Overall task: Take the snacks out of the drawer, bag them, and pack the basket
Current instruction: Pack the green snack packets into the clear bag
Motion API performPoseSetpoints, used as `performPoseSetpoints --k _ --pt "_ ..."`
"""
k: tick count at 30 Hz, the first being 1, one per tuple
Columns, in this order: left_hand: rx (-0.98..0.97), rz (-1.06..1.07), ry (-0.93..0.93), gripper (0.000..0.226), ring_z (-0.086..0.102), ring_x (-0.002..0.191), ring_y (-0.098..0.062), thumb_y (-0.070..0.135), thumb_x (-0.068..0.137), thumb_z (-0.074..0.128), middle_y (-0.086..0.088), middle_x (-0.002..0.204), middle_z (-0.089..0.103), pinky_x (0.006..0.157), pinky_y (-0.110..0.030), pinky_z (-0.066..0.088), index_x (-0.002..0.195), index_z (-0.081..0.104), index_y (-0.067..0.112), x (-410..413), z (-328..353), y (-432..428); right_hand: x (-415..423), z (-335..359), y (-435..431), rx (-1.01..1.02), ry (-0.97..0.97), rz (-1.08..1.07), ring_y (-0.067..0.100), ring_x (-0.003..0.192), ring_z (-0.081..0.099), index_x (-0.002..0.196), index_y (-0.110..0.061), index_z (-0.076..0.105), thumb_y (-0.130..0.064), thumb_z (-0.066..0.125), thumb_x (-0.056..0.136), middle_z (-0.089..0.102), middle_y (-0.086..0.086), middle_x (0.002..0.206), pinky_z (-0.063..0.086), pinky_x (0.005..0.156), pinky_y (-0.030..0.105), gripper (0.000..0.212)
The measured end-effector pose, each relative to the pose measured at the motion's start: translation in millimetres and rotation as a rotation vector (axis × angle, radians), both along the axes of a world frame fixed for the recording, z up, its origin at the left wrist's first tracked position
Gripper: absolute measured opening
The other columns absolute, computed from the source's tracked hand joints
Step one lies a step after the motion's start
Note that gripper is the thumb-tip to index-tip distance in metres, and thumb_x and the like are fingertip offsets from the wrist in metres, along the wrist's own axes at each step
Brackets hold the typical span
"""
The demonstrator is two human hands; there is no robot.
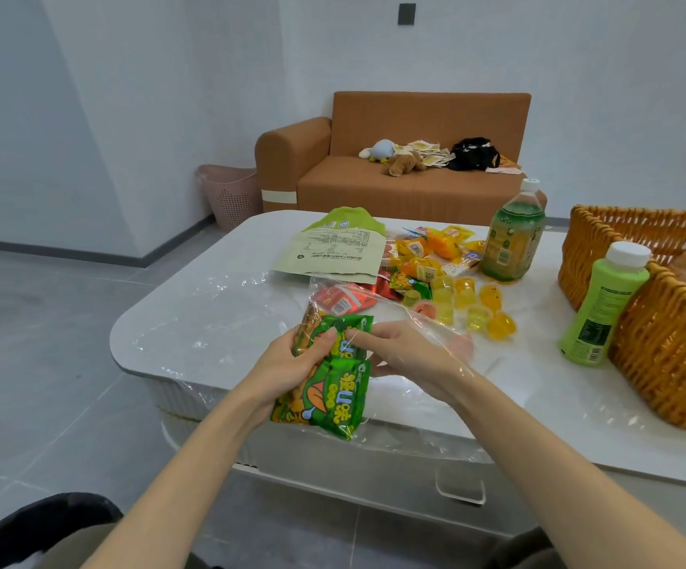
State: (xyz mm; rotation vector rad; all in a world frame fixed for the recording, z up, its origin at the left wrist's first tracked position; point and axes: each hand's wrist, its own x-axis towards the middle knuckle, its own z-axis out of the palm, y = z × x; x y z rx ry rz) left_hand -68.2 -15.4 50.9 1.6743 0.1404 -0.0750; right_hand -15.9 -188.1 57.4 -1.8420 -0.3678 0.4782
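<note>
While working through the bagging step, gripping a stack of green printed foil snack packets (335, 390) in the left hand (292, 363), fingers curled round them above the near edge of the white round-cornered table (193, 322). Feeding the stack toward a clear crinkled plastic bag (378, 299) lying across the tabletop. Reaching in with the right hand (407, 355), draped in the film, fingertips meeting the top packet; not managing to tell whether pinching film, packet or nothing.

Judging the next move as calling for the bag's mouth held wide and the stack slid in whole, slippery foil and clinging film being likely to snag.

Finding a red foil packet (337, 299) apparently lying inside the bag already. Counting as unbagged, further back: yellow jelly cups (476, 301), orange-yellow sachets (427, 248), a pale green paper pouch (333, 248) and a green tea bottle (513, 240). Noting a woven orange wicker basket (661, 342) at the right, holding something pinkish in clear wrap, too cropped to name, with a lime-green white-capped bottle (599, 310) leaning against its outer wall. Noting a drawer front (374, 474) under the tabletop, appearing closed.
</note>
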Motion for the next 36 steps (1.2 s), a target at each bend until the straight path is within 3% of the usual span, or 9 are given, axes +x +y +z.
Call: performPoseSetpoints --k 7,12,16,21,23,27,30,33,36 --pt "0.039 0.081 0.109 0.027 0.073 0.079 -0.021 0.043 0.087 0.064 -0.005 0.093 0.075 0.072 -0.032 0.058 0.103 0.061 0.021 5.1 -3.1 33.1 14.0 1.6 5.0 -0.203 -0.188 -0.068 0.012 0.063 0.065 0.099 -0.018 0.068 -0.024 0.059 0.093 0.074 0.003 0.094 0.045 0.052 0.017 0.012" --pt "0.040 0.135 0.158 0.036 0.071 0.086 -0.030 0.039 0.087 0.065 -0.012 0.098 0.073 0.080 -0.041 0.058 0.112 0.061 0.013 10.1 -2.7 59.6 37.9 10.1 -3.8 -0.776 -0.020 0.130 0.017 0.082 0.067 0.106 -0.012 0.068 -0.024 0.059 0.094 0.070 -0.005 0.095 0.049 0.067 0.024 0.019" --pt "0.130 0.192 0.156 0.038 0.071 0.071 -0.021 0.036 0.087 0.067 -0.009 0.092 0.073 0.058 -0.026 0.056 0.114 0.062 0.010 13.2 1.5 88.6 67.7 5.7 -10.7 -1.057 -0.252 -0.238 0.024 0.088 0.063 0.110 -0.013 0.067 -0.017 0.058 0.087 0.067 0.003 0.105 0.054 0.075 0.033 0.025" --pt "0.254 0.182 0.174 0.038 0.070 0.058 -0.014 0.037 0.087 0.067 -0.005 0.087 0.072 0.045 -0.019 0.051 0.115 0.061 0.013 17.5 -0.9 108.4 88.7 0.6 26.0 -0.782 -0.458 -0.367 0.026 0.108 0.056 0.123 -0.024 0.057 -0.018 0.051 0.089 0.063 0.001 0.117 0.046 0.082 0.035 0.034" --pt "0.300 0.161 0.184 0.036 0.069 0.057 -0.012 0.038 0.087 0.067 -0.004 0.085 0.072 0.046 -0.018 0.051 0.114 0.061 0.014 22.6 -2.2 108.9 96.0 -6.8 41.7 -0.678 -0.530 -0.307 0.027 0.123 0.046 0.131 -0.027 0.053 -0.024 0.053 0.093 0.053 0.002 0.134 0.045 0.091 0.041 0.038" --pt "0.391 0.098 0.212 0.043 0.070 0.082 -0.021 0.045 0.084 0.067 -0.007 0.103 0.071 0.074 -0.031 0.058 0.116 0.061 0.017 34.9 -6.8 107.2 110.6 -33.7 58.9 -0.797 -0.573 -0.041 0.031 0.146 0.008 0.149 -0.032 0.029 -0.036 0.044 0.100 0.013 0.003 0.161 0.015 0.116 0.046 0.051" --pt "0.415 0.074 0.222 0.037 0.068 0.080 -0.016 0.044 0.086 0.066 -0.005 0.103 0.070 0.067 -0.025 0.055 0.112 0.062 0.019 39.8 -7.9 105.6 117.9 -58.7 63.0 -0.813 -0.492 -0.012 0.035 0.147 -0.009 0.152 -0.035 0.017 -0.042 0.035 0.101 -0.002 -0.002 0.162 0.004 0.118 0.053 0.054" --pt "0.430 0.063 0.226 0.035 0.068 0.073 -0.013 0.044 0.086 0.066 -0.002 0.096 0.070 0.056 -0.019 0.052 0.111 0.061 0.019 42.3 -6.7 105.4 116.5 -66.1 66.8 -0.820 -0.585 -0.115 0.041 0.145 0.003 0.147 -0.029 0.028 -0.044 0.039 0.099 0.018 0.005 0.157 0.004 0.116 0.056 0.052" --pt "0.436 0.046 0.236 0.038 0.070 0.078 -0.018 0.044 0.085 0.066 -0.005 0.099 0.070 0.067 -0.026 0.057 0.113 0.061 0.018 41.9 -4.6 105.0 115.2 -59.6 64.7 -0.858 -0.661 -0.185 0.040 0.133 0.027 0.134 -0.025 0.042 -0.049 0.047 0.093 0.038 0.010 0.137 0.005 0.116 0.056 0.048"
